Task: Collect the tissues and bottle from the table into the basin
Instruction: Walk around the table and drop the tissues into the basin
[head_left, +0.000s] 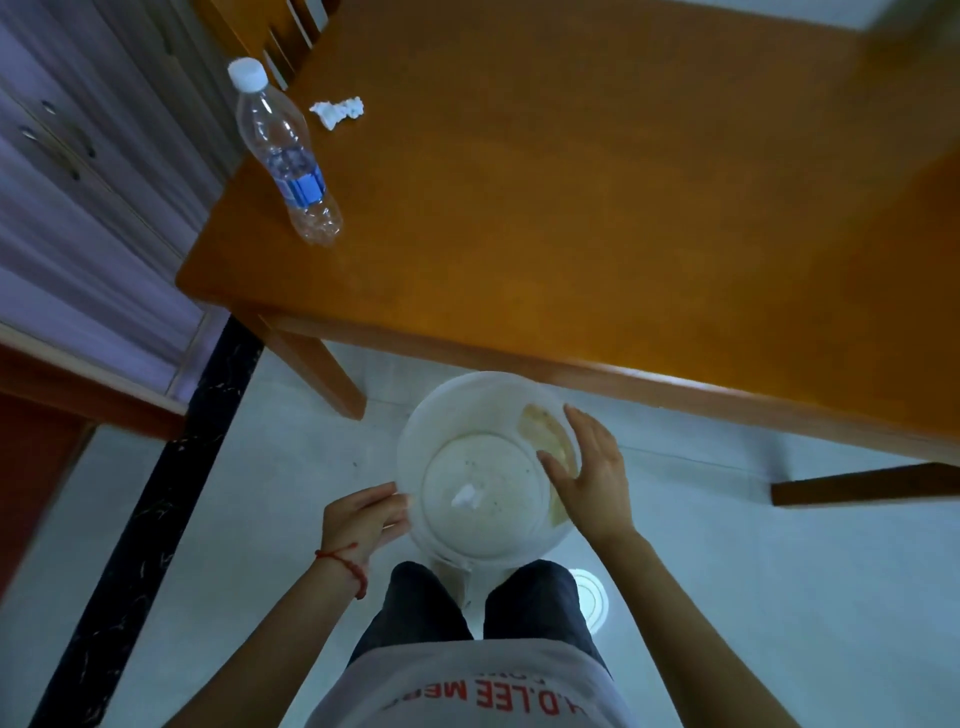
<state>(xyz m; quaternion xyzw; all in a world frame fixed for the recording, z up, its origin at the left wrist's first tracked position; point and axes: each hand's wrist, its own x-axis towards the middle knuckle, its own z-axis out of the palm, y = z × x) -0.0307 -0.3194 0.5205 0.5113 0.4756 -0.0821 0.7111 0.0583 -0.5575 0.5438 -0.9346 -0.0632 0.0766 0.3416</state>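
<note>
Tissues: I count two, one crumpled tissue (337, 110) on the table (597, 197), one tissue scrap (467, 498) in the basin (415, 436).
Bottle: one bottle (283, 150) standing on the table's left edge; blue label unreadable.
Hands: left hand (358, 519) pinches the basin's rim; right hand (589, 475) with fingers spread over it.
Writing: I read "D.LEE" on the shirt (467, 691).

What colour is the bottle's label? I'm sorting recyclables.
Blue, on the clear bottle; head view.

I see an orange wooden table (597, 208) with its leg (322, 369) on the pale tiled floor (779, 597), a wooden chair back (275, 36) behind its far edge, a drawer cabinet (78, 156) at left, a black marbled floor strip (171, 493), a round white lid (589, 597) on the floor.
</note>
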